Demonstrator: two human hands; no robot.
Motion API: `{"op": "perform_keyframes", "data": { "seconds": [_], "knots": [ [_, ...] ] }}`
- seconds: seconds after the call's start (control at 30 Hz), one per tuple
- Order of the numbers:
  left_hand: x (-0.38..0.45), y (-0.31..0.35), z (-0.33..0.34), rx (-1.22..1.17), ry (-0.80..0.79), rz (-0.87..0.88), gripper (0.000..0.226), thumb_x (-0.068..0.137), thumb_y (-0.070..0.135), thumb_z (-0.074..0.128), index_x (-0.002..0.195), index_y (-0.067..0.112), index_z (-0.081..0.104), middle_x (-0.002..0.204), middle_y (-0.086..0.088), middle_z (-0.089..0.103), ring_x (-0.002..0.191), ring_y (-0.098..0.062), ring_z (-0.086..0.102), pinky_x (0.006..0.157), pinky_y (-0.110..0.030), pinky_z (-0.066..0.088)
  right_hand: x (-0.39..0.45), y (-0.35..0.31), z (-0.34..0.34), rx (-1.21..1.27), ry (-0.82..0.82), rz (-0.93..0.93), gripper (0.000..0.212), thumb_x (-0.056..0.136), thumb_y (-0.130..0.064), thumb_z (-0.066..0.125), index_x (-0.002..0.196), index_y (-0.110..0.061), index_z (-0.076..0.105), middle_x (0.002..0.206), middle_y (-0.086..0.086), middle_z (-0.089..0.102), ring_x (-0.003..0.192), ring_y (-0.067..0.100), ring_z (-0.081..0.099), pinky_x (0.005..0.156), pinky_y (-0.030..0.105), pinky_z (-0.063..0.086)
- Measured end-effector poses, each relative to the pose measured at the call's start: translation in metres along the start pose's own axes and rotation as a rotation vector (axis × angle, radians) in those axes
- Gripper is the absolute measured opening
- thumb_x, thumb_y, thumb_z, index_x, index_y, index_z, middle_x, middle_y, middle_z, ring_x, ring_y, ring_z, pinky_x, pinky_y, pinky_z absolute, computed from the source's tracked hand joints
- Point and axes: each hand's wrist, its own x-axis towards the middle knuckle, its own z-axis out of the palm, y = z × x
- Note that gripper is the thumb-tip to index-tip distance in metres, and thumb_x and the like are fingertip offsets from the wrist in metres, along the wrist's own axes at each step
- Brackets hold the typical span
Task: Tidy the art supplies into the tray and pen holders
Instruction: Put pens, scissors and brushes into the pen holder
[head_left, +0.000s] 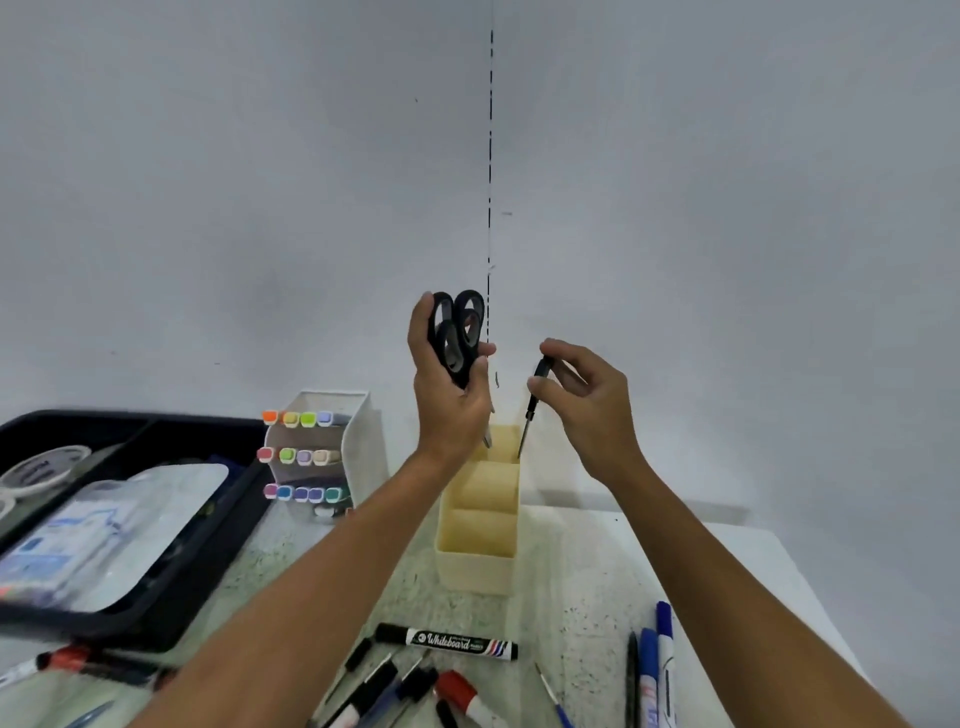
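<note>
Left hand (451, 387) gripping scissors (460, 332), right hand (584, 395) pinching pen (532, 405) over beige holder's (475, 566) rim.

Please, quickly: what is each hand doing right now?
Left hand: grips black scissors.
Right hand: pinches a thin black tool over the beige pen holder.

Left hand (451, 384) and right hand (584, 397) raised, fingers curled gripping.
</note>
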Motion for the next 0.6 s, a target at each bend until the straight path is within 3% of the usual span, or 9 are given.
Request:
{"op": "perform_keyframes", "data": {
  "seconds": [0.1,0.2,0.3,0.4,0.53,0.6],
  "knots": [
    [-0.004,-0.017,0.008,0.006,0.018,-0.018,0.083,0.089,-0.007,0.053,0.14,0.049,0.018,0.108,-0.003,0.064,0.096,-0.021,0.067,0.085,-0.018,0.049,0.007,0.014,0.003,0.055,-0.005,-0.002,0.038,0.078,0.006,0.072,0.103,-0.023,0.067,0.117,-0.006,0.066,0.111,0.005,0.062,0.093,0.018,0.049],
    [-0.011,-0.034,0.01,0.009,0.004,-0.022,0.082,0.089,-0.002,0.053,0.14,0.054,0.019,0.112,-0.017,0.061,0.097,-0.018,0.066,0.089,-0.025,0.05,0.011,0.03,0.003,0.096,-0.017,0.024,0.041,0.078,0.008,0.071,0.107,-0.02,0.066,0.119,-0.004,0.066,0.114,0.008,0.062,0.088,0.015,0.05],
    [-0.024,-0.053,0.008,0.033,-0.053,-0.061,0.079,0.089,0.002,0.052,0.138,0.055,0.021,0.119,-0.018,0.059,0.099,-0.019,0.066,0.09,-0.022,0.049,0.01,0.046,0.002,0.112,-0.033,0.059,0.043,0.077,0.01,0.071,0.111,-0.017,0.065,0.118,-0.002,0.066,0.112,0.009,0.063,0.084,0.016,0.051],
    [-0.033,-0.066,0.005,0.066,-0.094,-0.116,0.077,0.089,0.002,0.051,0.137,0.055,0.022,0.121,0.006,0.059,0.099,-0.021,0.066,0.091,-0.028,0.051,0.008,0.061,-0.002,0.119,-0.06,0.099,0.046,0.076,0.012,0.07,0.116,-0.01,0.063,0.115,0.002,0.067,0.109,0.012,0.065,0.085,0.021,0.053],
    [-0.038,-0.075,0.004,0.13,-0.19,-0.15,0.074,0.093,-0.004,0.047,0.137,0.051,0.021,0.139,-0.008,0.047,0.102,-0.014,0.066,0.088,-0.021,0.05,0.004,0.073,-0.006,0.116,-0.093,0.131,0.049,0.075,0.014,0.069,0.118,-0.008,0.061,0.117,0.006,0.066,0.112,0.016,0.064,0.094,0.027,0.051],
    [-0.039,-0.078,0.003,0.183,-0.238,-0.176,0.07,0.094,-0.002,0.047,0.136,0.048,0.022,0.137,-0.001,0.049,0.11,-0.015,0.063,0.091,-0.026,0.05,0.002,0.077,-0.007,0.113,-0.108,0.147,0.05,0.075,0.014,0.069,0.119,-0.009,0.06,0.119,0.006,0.065,0.114,0.016,0.063,0.096,0.028,0.05]
  ]
}}
